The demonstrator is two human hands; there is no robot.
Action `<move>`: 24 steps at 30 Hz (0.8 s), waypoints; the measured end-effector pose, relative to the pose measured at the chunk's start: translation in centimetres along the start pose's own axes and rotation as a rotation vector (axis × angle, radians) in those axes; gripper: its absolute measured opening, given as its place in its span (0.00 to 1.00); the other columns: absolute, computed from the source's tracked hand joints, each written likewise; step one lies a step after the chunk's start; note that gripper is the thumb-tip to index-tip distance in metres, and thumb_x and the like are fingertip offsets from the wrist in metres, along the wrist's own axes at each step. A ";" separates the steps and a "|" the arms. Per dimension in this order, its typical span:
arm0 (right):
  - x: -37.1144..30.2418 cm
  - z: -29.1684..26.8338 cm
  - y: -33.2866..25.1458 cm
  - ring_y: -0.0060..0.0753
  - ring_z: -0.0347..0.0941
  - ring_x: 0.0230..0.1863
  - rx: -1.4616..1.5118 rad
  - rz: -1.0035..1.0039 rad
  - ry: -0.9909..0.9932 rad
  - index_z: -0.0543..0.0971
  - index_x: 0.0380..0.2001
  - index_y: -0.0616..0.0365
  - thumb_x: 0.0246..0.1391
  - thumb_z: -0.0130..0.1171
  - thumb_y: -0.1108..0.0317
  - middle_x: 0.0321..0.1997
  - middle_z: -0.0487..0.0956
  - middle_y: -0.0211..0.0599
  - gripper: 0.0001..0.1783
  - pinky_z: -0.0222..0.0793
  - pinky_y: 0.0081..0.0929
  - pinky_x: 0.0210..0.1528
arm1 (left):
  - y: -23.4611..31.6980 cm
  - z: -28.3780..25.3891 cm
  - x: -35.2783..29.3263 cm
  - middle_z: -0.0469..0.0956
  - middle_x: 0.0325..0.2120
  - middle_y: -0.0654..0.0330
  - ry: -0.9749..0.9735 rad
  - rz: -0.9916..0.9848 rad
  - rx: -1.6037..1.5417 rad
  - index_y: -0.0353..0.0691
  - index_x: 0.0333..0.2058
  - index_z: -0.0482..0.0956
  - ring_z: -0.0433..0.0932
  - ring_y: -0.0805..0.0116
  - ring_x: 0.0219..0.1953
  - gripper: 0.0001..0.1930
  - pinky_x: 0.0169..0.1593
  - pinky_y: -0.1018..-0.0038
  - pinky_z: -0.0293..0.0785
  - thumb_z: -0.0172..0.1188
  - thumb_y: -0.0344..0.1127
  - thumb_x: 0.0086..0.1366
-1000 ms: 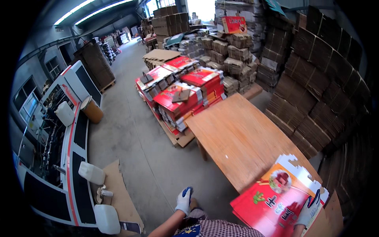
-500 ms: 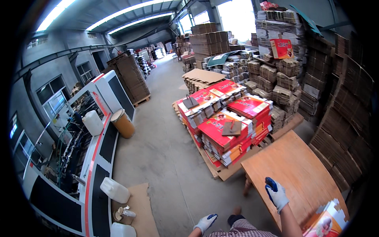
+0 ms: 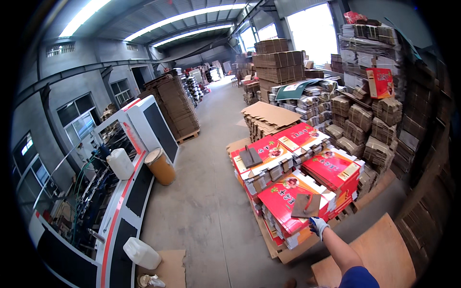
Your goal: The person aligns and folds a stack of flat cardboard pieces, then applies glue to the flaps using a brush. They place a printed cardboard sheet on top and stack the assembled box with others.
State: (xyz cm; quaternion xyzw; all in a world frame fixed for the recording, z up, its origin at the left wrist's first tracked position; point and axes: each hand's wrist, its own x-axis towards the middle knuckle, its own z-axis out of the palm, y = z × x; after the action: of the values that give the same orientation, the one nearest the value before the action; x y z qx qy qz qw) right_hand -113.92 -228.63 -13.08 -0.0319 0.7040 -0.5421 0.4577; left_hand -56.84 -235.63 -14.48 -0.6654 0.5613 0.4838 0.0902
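My right hand (image 3: 319,227), in a white glove with blue-coated fingers, stretches out to the near edge of a stack of red printed carton sheets (image 3: 283,194). It looks loosely open, and nothing shows in it. Just beyond its fingertips lies a flat brown plate with a handle (image 3: 305,205), resting on top of that stack. Whether the fingers touch the plate I cannot tell. A second such plate (image 3: 250,157) sits on the stack behind, to the left. My left hand is out of view.
A wooden tabletop (image 3: 370,254) lies below my right arm. To the left runs a long machine (image 3: 115,225), with a brown drum (image 3: 160,166) and a white jug (image 3: 142,253) beside it. Bundled cardboard (image 3: 360,116) is piled at the right; grey floor (image 3: 206,192) lies between.
My right hand has moved from over the wooden tabletop forward to the red stack. My left hand has left the view. The view has shifted, so the stacks appear nearer.
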 end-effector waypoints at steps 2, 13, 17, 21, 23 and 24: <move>3.2 3.4 -1.1 0.34 0.76 0.34 -0.138 0.070 0.076 0.77 0.46 0.51 0.60 0.57 0.50 0.39 0.81 0.33 0.19 0.71 0.37 0.32 | 2.1 -2.0 1.1 0.79 0.52 0.48 0.007 -0.040 -0.012 0.35 0.49 0.80 0.76 0.61 0.53 0.29 0.59 0.70 0.70 0.54 0.58 0.67; 23.6 -5.7 -2.9 0.46 0.77 0.30 0.058 0.049 0.403 0.79 0.48 0.57 0.55 0.60 0.47 0.36 0.79 0.46 0.27 0.73 0.49 0.30 | 19.0 -3.9 13.2 0.79 0.51 0.48 -0.156 0.103 -0.008 0.35 0.49 0.80 0.76 0.62 0.54 0.29 0.59 0.69 0.70 0.55 0.58 0.66; 23.1 -0.8 0.0 0.40 0.71 0.16 0.351 -0.003 0.362 0.78 0.31 0.54 0.59 0.54 0.48 0.24 0.77 0.37 0.19 0.69 0.42 0.17 | 17.4 -6.5 14.4 0.79 0.51 0.48 -0.148 0.010 0.010 0.35 0.49 0.80 0.76 0.63 0.54 0.30 0.59 0.69 0.70 0.55 0.59 0.66; 24.3 -3.5 -1.9 0.40 0.73 0.22 0.369 0.111 0.270 0.79 0.32 0.49 0.60 0.54 0.43 0.25 0.77 0.34 0.21 0.71 0.47 0.24 | 19.0 -6.5 16.1 0.80 0.51 0.47 -0.194 0.011 0.032 0.35 0.49 0.80 0.76 0.63 0.54 0.30 0.59 0.69 0.70 0.55 0.59 0.66; 22.3 -3.9 -3.4 0.39 0.73 0.23 0.434 0.108 0.212 0.80 0.32 0.46 0.60 0.53 0.41 0.23 0.76 0.33 0.21 0.71 0.48 0.27 | 19.5 -6.1 16.8 0.80 0.50 0.47 -0.215 0.012 0.036 0.35 0.49 0.80 0.76 0.64 0.54 0.30 0.59 0.69 0.70 0.55 0.59 0.66; 18.1 0.6 -2.9 0.38 0.72 0.23 0.464 0.154 0.147 0.80 0.32 0.45 0.60 0.53 0.41 0.23 0.76 0.32 0.20 0.71 0.48 0.28 | 16.9 -7.7 15.8 0.80 0.50 0.47 -0.192 -0.058 0.049 0.35 0.49 0.81 0.76 0.64 0.54 0.30 0.59 0.68 0.70 0.55 0.59 0.66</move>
State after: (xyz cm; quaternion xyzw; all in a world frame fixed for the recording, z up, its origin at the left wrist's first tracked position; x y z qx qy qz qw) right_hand -125.31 -240.03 -21.82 0.1673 0.5925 -0.6534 0.4405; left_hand -68.29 -257.19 -15.13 -0.6295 0.5423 0.5287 0.1738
